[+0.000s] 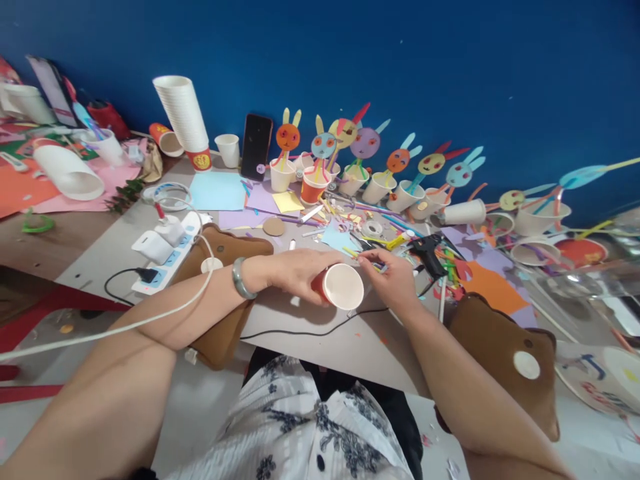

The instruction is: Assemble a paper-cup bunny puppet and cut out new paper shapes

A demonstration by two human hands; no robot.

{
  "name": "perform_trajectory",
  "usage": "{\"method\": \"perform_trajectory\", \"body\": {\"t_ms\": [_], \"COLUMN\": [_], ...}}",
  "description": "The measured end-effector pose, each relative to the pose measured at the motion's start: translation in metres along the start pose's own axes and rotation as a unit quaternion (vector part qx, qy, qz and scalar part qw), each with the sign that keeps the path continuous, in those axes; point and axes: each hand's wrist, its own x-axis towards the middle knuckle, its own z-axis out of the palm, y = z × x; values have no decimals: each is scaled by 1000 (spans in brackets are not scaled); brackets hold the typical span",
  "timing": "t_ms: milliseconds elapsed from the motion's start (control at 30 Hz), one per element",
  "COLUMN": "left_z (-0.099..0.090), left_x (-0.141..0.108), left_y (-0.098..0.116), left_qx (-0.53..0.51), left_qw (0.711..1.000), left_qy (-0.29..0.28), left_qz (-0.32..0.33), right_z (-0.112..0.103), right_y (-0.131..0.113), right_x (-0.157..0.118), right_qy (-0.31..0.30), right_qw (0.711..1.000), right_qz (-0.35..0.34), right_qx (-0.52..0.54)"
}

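Note:
My left hand (pixel 299 272), with a bangle on its wrist, is wrapped around a red paper cup (pixel 319 287). The cup's white open mouth (pixel 343 287) tilts towards me over the near part of the table. Just to its right, my right hand (pixel 393 280) pinches a thin yellow strip (pixel 351 253) between thumb and fingertips, close to the cup's rim. Whether the strip touches the cup I cannot tell. Beyond the right hand lies a black glue gun (pixel 428 256). A light blue paper piece (pixel 341 238) and small scraps lie beyond both hands.
Paper rabbits in cups (pixel 315 184) line the blue wall. At left are a tall cup stack (pixel 183 113), a phone (pixel 256 147) and a power strip (pixel 173 257). A white cable (pixel 150 317) crosses my left arm. Brown cushions (pixel 505 360) lie either side; a black cord (pixel 300 333) runs in front.

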Motion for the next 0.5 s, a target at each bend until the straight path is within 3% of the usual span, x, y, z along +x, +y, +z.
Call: {"method": "perform_trajectory", "body": {"t_ms": [133,267,400,500], "left_z": [1,-1,-5,-6], "left_x": [0,0,-2,-3], "left_y": [-1,-1,1,2], "left_qx": [21,31,31,32], "left_qw": [1000,999,999,999], "left_qy": [-8,-14,-25,-20], "left_qz": [-1,4,17,21], "right_z": [-4,4,33,62], "right_y": [-17,-37,-56,-71], "right_x": [15,53,103,137], "right_qy": [-36,-79,-131,-174], "right_qw": [999,990,967,932], "right_qz": [-33,-110,-189,-228], "right_qx": [-11,-42,-113,-222]}}
